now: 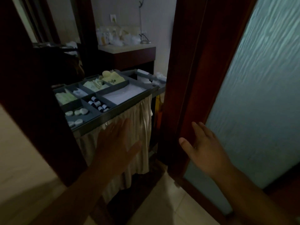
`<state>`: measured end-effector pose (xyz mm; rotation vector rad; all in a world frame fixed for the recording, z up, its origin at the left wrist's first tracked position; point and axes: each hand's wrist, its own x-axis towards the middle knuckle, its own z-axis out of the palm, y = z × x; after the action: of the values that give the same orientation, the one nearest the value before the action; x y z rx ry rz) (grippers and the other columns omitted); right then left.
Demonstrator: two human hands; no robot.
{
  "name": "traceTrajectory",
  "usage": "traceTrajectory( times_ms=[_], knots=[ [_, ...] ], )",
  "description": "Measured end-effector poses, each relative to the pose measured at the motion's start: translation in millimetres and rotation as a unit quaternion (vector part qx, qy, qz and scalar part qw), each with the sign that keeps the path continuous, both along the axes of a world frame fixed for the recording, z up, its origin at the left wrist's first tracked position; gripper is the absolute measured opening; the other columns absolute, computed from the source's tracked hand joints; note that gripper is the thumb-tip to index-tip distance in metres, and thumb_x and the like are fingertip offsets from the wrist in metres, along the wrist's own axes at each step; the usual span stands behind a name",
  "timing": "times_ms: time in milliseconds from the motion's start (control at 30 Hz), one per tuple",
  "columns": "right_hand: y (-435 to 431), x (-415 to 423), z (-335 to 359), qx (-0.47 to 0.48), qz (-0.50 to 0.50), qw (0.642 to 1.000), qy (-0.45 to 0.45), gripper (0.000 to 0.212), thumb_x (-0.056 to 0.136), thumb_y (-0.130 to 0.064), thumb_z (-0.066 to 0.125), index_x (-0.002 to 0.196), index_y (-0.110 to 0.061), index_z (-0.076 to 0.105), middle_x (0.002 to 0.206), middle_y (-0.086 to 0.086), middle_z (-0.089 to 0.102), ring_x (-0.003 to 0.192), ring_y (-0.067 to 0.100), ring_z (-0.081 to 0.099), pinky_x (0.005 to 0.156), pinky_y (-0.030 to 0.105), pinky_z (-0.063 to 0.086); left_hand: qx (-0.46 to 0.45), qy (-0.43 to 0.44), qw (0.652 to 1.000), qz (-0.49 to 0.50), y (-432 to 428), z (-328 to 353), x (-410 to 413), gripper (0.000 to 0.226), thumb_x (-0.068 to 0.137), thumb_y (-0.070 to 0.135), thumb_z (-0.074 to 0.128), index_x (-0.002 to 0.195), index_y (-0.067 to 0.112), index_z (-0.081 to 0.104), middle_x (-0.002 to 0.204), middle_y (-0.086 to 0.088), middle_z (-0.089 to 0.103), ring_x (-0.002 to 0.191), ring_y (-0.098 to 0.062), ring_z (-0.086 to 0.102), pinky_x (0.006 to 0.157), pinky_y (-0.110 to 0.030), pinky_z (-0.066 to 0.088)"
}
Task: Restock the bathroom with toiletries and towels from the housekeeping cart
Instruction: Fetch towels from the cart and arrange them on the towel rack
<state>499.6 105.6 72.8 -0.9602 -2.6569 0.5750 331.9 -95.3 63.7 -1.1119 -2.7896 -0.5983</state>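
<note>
The door (259, 95), frosted glass in a dark wood frame, fills the right of the view. The cart (129, 111) stands just outside the doorway, its lower body hidden by a pleated pale curtain (142, 125). On top sits a grey divided tray (90, 127), where the toiletries lie sorted by compartment. The largest compartment holds a flat white stack (125, 95), probably folded linen or paper. It should be light and limp, so it is best lifted with a flat hand slid underneath rather than pinched at one corner. Pale green packets (65, 96) at the far left look thin and crinkly, light enough to pick up several at a time by their edges. The small dark bottles (97, 103) with white caps lie on their sides in the middle. They seem rigid and smooth, likely to roll, and are best taken round the body. The round white soaps (78, 112) nearest the person appear hard, small and possibly slick in wrappers, suited to a fingertip pinch across the width. The left hand (115, 143), blurred, is spread flat and empty before the curtain, below the tray's near rim. The right hand (206, 150) is likewise spread and empty beside the door's wooden edge; whether it touches the wood cannot be told.
</note>
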Motion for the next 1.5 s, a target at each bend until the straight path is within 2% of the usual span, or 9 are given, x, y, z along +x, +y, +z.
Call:
traceTrajectory(
  times_ms=[100,367,533,633,833,967,1067,1267,1500],
  knots=[
    [33,-34,15,0.007,0.022,1.0,0.018,0.082,0.094,-0.065,0.042,0.159,-0.024,0.014,0.167,0.006,0.012,0.153,0.03,0.009,0.124,0.046,0.016,0.014,0.006,0.999,0.032,26,6,-31,0.087,0.094,0.066,0.041,0.159,0.025,0.0,0.167,-0.002,0.011,0.153,-0.023,0.007,0.123,-0.045,0.008],
    [128,-121,57,0.006,0.11,0.994,0.021,0.078,0.099,-0.057,0.042,0.16,-0.02,0.01,0.167,0.005,0.007,0.154,0.023,0.002,0.123,0.041,0.007,0.066,0.05,0.991,0.108,89,39,-90,0.096,0.079,0.082,0.016,0.159,0.031,0.003,0.167,0.003,0.01,0.154,-0.02,0.005,0.124,-0.04,0.003],
    [161,-182,45,-0.005,0.157,0.987,0.03,0.079,0.095,-0.059,0.049,0.158,-0.022,0.02,0.166,0.007,0.014,0.152,0.029,0.01,0.121,0.046,0.018,0.027,0.05,0.982,0.178,104,41,-104,0.089,0.088,0.079,0.026,0.16,0.03,0.004,0.168,0.004,0.008,0.154,-0.021,0.004,0.124,-0.045,0.001],
    [167,-209,39,0.033,0.206,0.977,0.032,0.077,0.094,-0.057,0.05,0.156,-0.02,0.023,0.163,0.008,0.021,0.15,0.03,0.017,0.12,0.043,0.019,-0.011,0.049,0.976,0.212,107,38,-108,0.092,0.083,0.079,0.018,0.16,0.031,0.0,0.168,0.005,0.005,0.154,-0.021,0.001,0.123,-0.045,0.0],
    [163,-257,29,0.039,0.241,0.969,0.034,0.077,0.094,-0.062,0.046,0.156,-0.024,0.021,0.164,0.001,0.019,0.15,0.03,0.015,0.12,0.051,0.022,-0.032,0.06,0.962,0.264,96,29,-125,0.1,0.072,0.085,0.003,0.159,0.034,-0.001,0.168,0.004,0.009,0.154,-0.021,0.003,0.122,-0.045,0.003],
    [157,-285,12,0.037,0.267,0.963,-0.011,0.079,0.095,-0.063,0.044,0.158,-0.025,0.015,0.166,-0.001,0.011,0.152,0.031,0.007,0.122,0.048,0.015,-0.005,0.057,0.96,0.274,106,19,-152,0.096,0.079,0.083,0.014,0.16,0.031,0.004,0.166,0.001,0.017,0.153,-0.024,0.01,0.121,-0.045,0.007],
    [170,-306,10,0.033,0.258,0.965,-0.025,0.08,0.095,-0.062,0.044,0.158,-0.025,0.014,0.166,0.0,0.01,0.152,0.03,0.007,0.122,0.05,0.018,-0.001,0.038,0.962,0.27,125,7,-177,0.085,0.093,0.073,0.03,0.16,0.03,0.0,0.168,0.003,0.01,0.153,-0.022,0.004,0.123,-0.044,0.004],
    [208,-377,32,0.045,0.218,0.975,-0.014,0.079,0.095,-0.062,0.044,0.159,-0.025,0.013,0.167,0.0,0.008,0.152,0.026,0.009,0.122,0.047,0.02,0.048,0.022,0.963,0.263,159,2,-270,0.082,0.096,0.068,0.031,0.16,0.026,0.001,0.167,-0.002,0.012,0.154,-0.025,0.007,0.124,-0.048,0.004],
    [206,-456,41,0.061,0.232,0.971,0.002,0.081,0.093,-0.067,0.043,0.157,-0.027,0.015,0.167,-0.001,0.008,0.152,0.025,0.013,0.119,0.05,0.026,0.083,0.022,0.954,0.286,153,10,-355,0.081,0.097,0.064,0.036,0.16,0.024,0.005,0.167,-0.005,0.015,0.153,-0.028,0.008,0.123,-0.051,0.009]
  ],
)
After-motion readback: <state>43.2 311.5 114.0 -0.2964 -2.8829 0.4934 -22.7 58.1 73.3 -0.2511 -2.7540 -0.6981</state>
